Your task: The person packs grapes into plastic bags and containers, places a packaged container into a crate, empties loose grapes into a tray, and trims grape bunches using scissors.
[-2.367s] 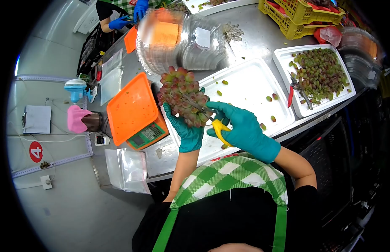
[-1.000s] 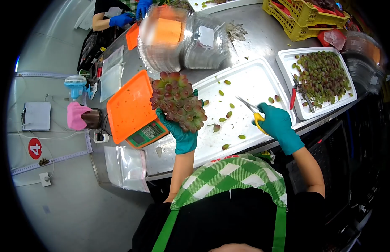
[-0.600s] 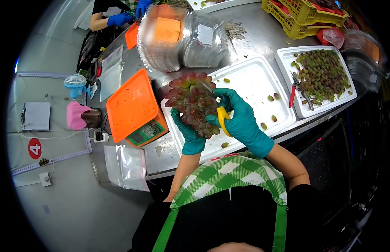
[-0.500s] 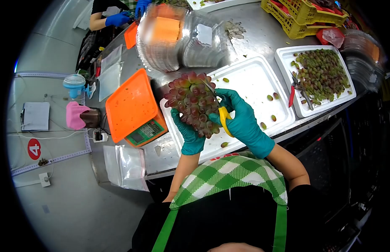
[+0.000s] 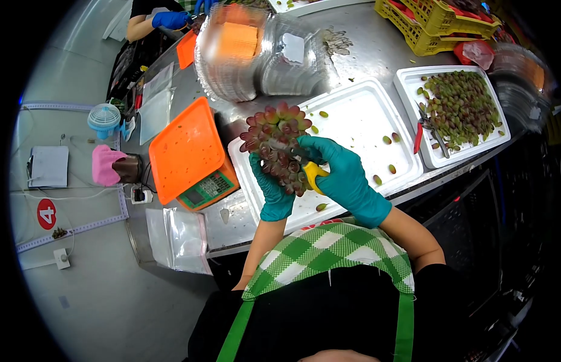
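A bunch of reddish-green grapes [image 5: 274, 130] is held up over a white foam tray [image 5: 368, 96]. My left hand [image 5: 272, 196], in a teal glove, grips the bunch from below and on its left side. Yellow-handled scissors [image 5: 313, 176] are in my gloved right hand [image 5: 347, 178], closed around the handles. Their blades lie against the front of the bunch, and the tips are hard to make out among the grapes. Several loose grapes [image 5: 387, 140] lie in the tray beneath and to the right.
An orange scale [image 5: 187, 151] stands left of the tray, with plastic bags [image 5: 179, 238] below it. Clear plastic containers [image 5: 292, 60] are stacked behind. On the right, another tray [image 5: 407, 84] holds many loose grapes and red-handled pruners [image 5: 419, 136]. A co-worker's blue-gloved hand [image 5: 170, 20] shows at the top left.
My right hand has turned and shifted slightly left, bringing the scissor blades from the bunch's upper right edge across its front. My left hand still supports the bunch.
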A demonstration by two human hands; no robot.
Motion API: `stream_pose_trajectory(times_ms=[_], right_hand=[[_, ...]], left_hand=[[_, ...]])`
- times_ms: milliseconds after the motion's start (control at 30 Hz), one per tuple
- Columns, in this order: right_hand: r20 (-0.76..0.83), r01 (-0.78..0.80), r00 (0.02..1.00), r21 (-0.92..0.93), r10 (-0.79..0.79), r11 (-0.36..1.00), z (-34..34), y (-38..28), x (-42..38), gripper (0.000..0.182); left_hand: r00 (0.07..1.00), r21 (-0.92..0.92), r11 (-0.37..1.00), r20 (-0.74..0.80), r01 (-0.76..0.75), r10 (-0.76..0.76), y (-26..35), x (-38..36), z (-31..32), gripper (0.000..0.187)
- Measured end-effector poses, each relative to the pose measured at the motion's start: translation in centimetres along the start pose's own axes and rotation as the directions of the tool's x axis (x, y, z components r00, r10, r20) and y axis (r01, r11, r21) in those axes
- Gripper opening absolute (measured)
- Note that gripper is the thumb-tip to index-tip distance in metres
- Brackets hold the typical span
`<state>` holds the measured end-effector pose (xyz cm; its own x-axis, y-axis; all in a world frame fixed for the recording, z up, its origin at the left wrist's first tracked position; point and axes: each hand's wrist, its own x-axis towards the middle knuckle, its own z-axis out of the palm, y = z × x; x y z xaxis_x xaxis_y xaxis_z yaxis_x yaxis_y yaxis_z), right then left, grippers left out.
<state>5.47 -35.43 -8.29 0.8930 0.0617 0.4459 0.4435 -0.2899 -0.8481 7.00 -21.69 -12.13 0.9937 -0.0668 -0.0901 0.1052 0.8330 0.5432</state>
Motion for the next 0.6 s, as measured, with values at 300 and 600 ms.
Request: stream_pose_trajectory(times_ms=[300, 600], right_hand=[[0.080, -0.067, 0.995, 0.105, 0.059, 0.992, -3.4, -1.1, 1.8, 0.041], [0.477, -0.048, 0.789, -0.579, 0.386, 0.814, -7.2, -3.0, 0.5, 0.048]], left_hand=[[0.998, -0.102, 0.995, 0.057, 0.023, -0.017, 0.2, 0.4, 0.2, 0.067], [0.986, -0.097, 0.994, 0.156, -0.052, 0.067, 1.4, 1.2, -1.0, 0.079]])
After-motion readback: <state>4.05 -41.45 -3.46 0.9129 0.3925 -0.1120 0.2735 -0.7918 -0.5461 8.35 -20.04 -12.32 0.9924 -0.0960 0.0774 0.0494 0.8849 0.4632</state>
